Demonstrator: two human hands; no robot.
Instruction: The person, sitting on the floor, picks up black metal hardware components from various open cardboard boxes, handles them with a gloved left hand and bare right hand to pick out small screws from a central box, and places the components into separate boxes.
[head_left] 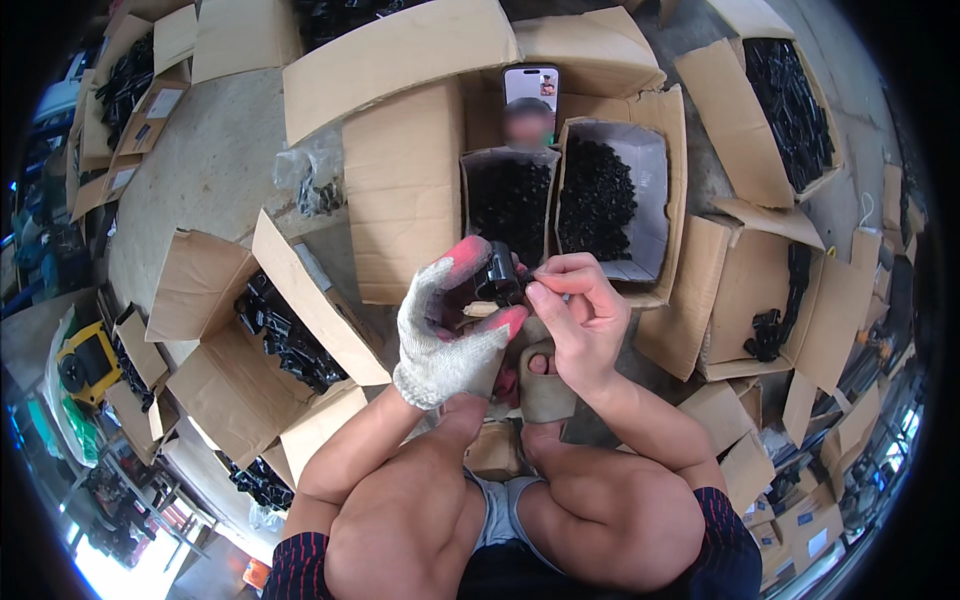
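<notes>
My left hand (447, 325), in a white knit glove with pink fingertips, is closed around a glossy black cylindrical part (497, 275). Bare, my right hand (582, 315) pinches at the right side of that part with thumb and forefinger. Something small and dark shows between those fingertips, too small to name. Just beyond my hands, two inner boxes stand side by side in a large cardboard box (405, 190). Small black pieces (510, 195) fill the left one, and more small black pieces (597, 200) lie in the right one.
A phone (531, 95) on a video call leans at the back of the large box. Open cartons of black parts (290, 335) stand at left, with another carton (770, 310) at right. A clear plastic bag (310, 180) lies on the floor. My sandalled foot (545, 385) is below my hands.
</notes>
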